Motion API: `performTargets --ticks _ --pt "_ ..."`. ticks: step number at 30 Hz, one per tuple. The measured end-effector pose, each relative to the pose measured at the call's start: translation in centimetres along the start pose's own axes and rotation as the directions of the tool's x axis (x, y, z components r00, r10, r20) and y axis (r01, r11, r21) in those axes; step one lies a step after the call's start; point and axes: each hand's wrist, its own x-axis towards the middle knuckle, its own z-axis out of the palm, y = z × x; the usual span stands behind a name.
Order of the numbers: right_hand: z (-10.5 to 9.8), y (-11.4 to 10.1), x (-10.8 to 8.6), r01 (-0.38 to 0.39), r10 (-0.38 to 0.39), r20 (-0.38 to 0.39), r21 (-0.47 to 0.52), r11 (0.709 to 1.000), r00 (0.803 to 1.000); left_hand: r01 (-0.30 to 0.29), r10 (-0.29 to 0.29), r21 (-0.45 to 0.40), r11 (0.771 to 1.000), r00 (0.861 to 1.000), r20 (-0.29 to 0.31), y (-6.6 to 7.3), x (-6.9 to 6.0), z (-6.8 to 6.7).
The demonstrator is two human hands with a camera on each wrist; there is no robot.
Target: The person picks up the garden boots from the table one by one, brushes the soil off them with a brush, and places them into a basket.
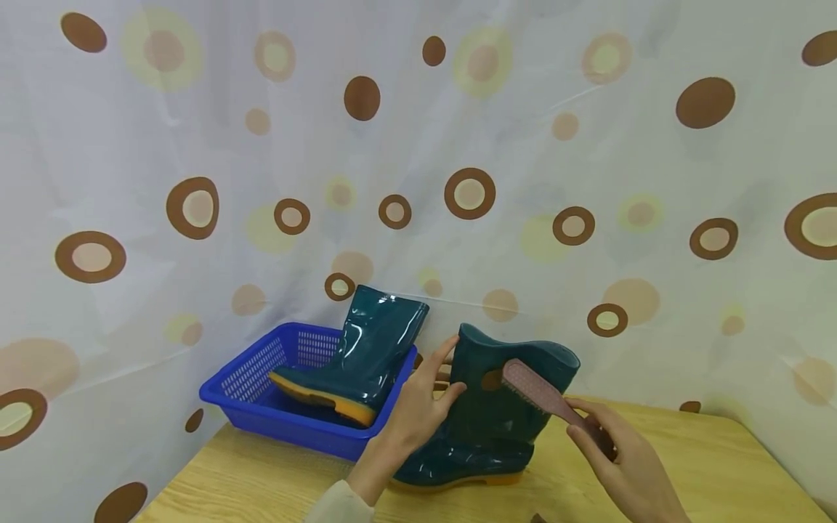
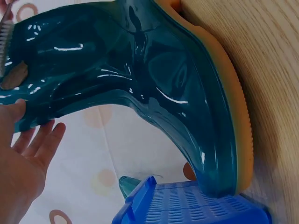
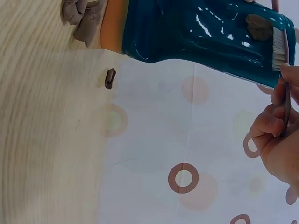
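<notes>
A dark green rubber boot (image 1: pixel 493 414) with an orange sole stands upright on the table, toe to the left. My left hand (image 1: pixel 418 407) holds its shaft by the left edge, thumb on the near face in the left wrist view. My right hand (image 1: pixel 621 450) grips the handle of a pinkish brush (image 1: pixel 536 388). The white bristles (image 3: pixel 279 49) lie against the upper shaft. Beside them a brown clay-like lump (image 3: pixel 259 27) sticks to the boot; the left wrist view shows this patch (image 2: pixel 15 76) too.
A blue plastic basket (image 1: pixel 288 432) stands at the left with a second green boot (image 1: pixel 373 345) tilted in it. Brown clay-like pieces (image 3: pixel 88 23) and a small brown bit (image 3: pixel 110 78) lie on the wooden table (image 1: pixel 693 450). A dotted curtain (image 1: pixel 497 145) hangs behind.
</notes>
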Motion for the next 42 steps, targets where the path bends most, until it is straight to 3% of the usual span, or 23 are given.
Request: performTargets --ticks 9,17,22,27,34,42 --pt "0.1 -0.4 0.1 0.136 -0.149 -0.154 -0.089 0.987 0.977 -0.020 0.019 -0.018 1.000 0.999 -0.050 -0.1 -0.6 0.0" --pt "0.3 -0.3 0.3 0.266 -0.260 -0.280 -0.017 0.964 0.924 -0.028 0.024 -0.052 0.998 0.997 -0.073 -0.2 -0.8 0.0" --pt "0.0 -1.0 0.6 0.222 -0.220 -0.255 -0.019 0.975 0.942 -0.031 0.027 -0.053 0.998 0.996 -0.084 -0.2 -0.9 0.1" --pt "0.0 -1.6 0.8 0.168 -0.178 -0.248 -0.063 0.984 0.952 -0.010 0.006 -0.077 0.997 0.999 -0.054 -0.2 -1.1 0.1" --pt "0.2 -1.9 1.1 0.146 -0.163 -0.210 -0.096 0.985 0.964 0.003 -0.005 -0.104 0.995 1.000 -0.014 -0.5 -1.5 -0.2" --pt "0.7 -1.8 0.9 0.134 -0.154 -0.146 -0.142 0.981 0.977 0.017 -0.017 -0.081 0.997 1.000 -0.001 -0.5 -1.9 -0.1"
